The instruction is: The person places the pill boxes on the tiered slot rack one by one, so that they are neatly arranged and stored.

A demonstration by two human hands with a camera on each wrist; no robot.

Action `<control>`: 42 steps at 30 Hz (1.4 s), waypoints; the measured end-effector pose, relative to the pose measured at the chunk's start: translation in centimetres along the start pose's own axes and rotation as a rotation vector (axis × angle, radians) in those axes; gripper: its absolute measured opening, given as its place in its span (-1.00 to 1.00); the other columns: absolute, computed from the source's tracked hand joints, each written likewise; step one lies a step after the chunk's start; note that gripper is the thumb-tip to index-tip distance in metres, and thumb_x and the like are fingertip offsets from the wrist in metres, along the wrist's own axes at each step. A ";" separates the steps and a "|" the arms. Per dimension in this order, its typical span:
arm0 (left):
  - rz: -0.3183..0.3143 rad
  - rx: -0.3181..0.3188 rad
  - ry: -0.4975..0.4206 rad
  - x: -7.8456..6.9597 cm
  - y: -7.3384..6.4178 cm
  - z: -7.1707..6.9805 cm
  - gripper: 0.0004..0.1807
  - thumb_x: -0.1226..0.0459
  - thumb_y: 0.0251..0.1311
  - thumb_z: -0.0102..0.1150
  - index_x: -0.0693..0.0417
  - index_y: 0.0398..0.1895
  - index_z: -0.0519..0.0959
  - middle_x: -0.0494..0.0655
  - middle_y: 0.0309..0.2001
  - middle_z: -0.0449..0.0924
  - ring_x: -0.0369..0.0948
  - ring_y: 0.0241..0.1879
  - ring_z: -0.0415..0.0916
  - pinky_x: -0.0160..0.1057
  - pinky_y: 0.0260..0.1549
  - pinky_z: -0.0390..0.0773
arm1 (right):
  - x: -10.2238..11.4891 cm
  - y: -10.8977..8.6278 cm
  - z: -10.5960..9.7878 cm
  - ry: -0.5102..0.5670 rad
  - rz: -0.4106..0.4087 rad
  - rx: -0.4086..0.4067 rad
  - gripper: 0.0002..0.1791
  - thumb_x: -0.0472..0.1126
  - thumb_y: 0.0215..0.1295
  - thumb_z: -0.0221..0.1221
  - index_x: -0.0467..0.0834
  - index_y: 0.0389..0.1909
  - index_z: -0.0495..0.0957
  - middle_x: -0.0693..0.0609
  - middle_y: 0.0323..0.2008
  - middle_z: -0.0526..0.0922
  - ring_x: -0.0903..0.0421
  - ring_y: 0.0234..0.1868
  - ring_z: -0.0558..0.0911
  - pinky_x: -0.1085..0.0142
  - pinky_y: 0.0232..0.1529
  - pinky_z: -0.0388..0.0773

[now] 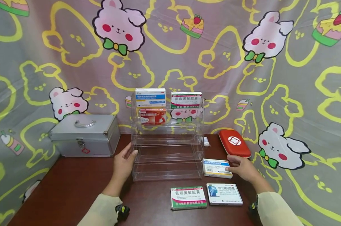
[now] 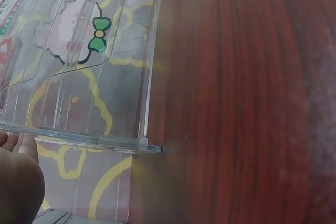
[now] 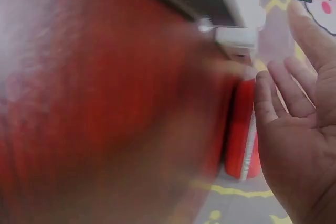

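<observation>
Blue-banded box [image 1: 214, 169]: at its end, the right hand [image 1: 245, 170], fingers apart; we cannot tell whether the left hand [image 1: 123, 164] grips; nudging could jar the rack [image 1: 168, 175].

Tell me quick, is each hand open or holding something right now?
Left hand: open, against the rack.
Right hand: open, at a box.

The left grip [image 2: 21, 179] touches the side of a clear rack [image 2: 92, 138] standing on a reddish wooden table [image 2: 226, 98].
</observation>
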State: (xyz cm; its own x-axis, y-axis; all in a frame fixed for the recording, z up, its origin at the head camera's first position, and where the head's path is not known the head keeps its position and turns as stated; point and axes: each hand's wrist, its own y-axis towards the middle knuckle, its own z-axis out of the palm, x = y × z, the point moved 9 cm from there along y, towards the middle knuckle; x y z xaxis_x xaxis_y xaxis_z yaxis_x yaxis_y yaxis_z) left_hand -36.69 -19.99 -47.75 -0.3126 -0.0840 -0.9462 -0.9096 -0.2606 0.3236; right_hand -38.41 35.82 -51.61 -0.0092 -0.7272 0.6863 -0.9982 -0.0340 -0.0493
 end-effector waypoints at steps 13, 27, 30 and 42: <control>0.022 -0.003 0.007 -0.4 0.0 0.3 -0.42 0.46 0.46 0.32 0.45 0.50 0.45 0.38 0.44 0.49 0.15 0.45 0.42 -0.59 0.20 0.53 | -1.1 0.4 0.9 -0.109 0.002 0.040 0.07 0.07 0.10 0.66 -0.19 0.59 0.42 -0.32 0.33 0.63 -0.29 0.26 0.67 -0.19 0.27 0.72; -0.011 -0.002 0.023 -0.1 0.1 0.0 -0.40 0.42 0.48 0.34 0.40 0.52 0.45 0.34 0.46 0.47 0.11 0.47 0.42 -0.66 0.17 0.51 | -1.1 -1.9 -1.0 -0.050 0.036 -0.139 -0.23 -0.04 0.29 0.57 -0.17 0.47 0.57 -0.33 0.29 0.68 -0.30 0.19 0.72 -0.04 0.08 0.84; -0.025 0.009 0.020 0.1 0.0 0.0 -0.39 0.41 0.48 0.34 0.37 0.53 0.45 0.31 0.48 0.47 0.10 0.48 0.41 -0.65 0.19 0.51 | -1.1 -2.4 -1.4 -0.010 0.025 -0.175 -0.44 -0.08 0.36 0.51 -0.16 0.32 0.68 -0.25 0.16 0.77 -0.17 0.07 0.76 0.15 -0.06 0.83; -0.025 0.013 0.052 -0.1 -0.1 0.1 -0.40 0.39 0.49 0.34 0.35 0.53 0.46 0.31 0.45 0.49 0.10 0.46 0.44 -0.66 0.17 0.50 | 1.4 -5.4 -5.2 0.027 0.050 -0.239 -0.51 0.06 0.52 0.37 -0.14 0.30 0.67 -0.26 0.18 0.74 -0.18 0.13 0.66 0.42 -0.15 0.65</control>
State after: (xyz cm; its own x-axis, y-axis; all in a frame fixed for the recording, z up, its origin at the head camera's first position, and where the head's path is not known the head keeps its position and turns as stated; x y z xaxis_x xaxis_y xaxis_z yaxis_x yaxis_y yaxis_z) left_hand -36.63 -19.90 -47.71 -0.2752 -0.1271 -0.9529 -0.9207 -0.2506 0.2993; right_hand -33.32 38.55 -46.63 -0.0572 -0.7052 0.7067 -0.9820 0.1672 0.0874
